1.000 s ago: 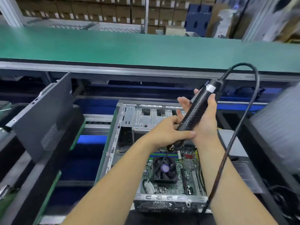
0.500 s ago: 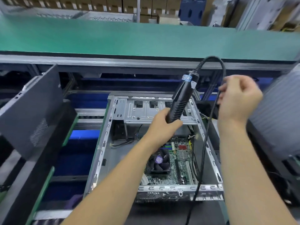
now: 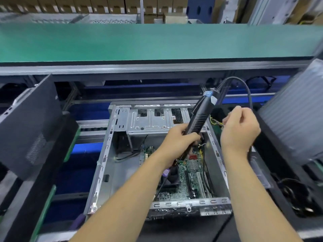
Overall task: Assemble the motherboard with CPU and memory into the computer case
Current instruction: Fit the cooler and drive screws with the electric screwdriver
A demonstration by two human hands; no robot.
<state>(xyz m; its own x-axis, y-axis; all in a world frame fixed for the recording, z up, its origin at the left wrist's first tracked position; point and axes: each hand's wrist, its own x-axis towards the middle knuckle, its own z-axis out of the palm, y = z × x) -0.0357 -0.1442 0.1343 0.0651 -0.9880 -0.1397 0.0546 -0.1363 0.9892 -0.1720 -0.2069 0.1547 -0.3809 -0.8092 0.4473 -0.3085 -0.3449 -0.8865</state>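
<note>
An open metal computer case (image 3: 103, 154) lies in front of me with the green motherboard (image 3: 192, 173) inside, its black CPU fan (image 3: 172, 179) partly under my left forearm. My left hand (image 3: 180, 137) grips the lower body of a black electric screwdriver (image 3: 201, 116), which tilts up to the right with its tip down over the board near the fan. My right hand (image 3: 239, 131) is over the case's right wall, fingers curled round the screwdriver's black cable (image 3: 244, 84), which arcs from the tool's top and runs down behind that hand.
A green conveyor belt (image 3: 157, 42) runs across behind the case. A dark side panel (image 3: 29, 126) leans at the left. A grey ribbed slab (image 3: 297, 116) stands tilted at the right. Cardboard boxes (image 3: 104, 4) line the far back.
My right hand let go of the screwdriver and moved right to the cable. My left hand kept the tool and lowered its tip towards the motherboard.
</note>
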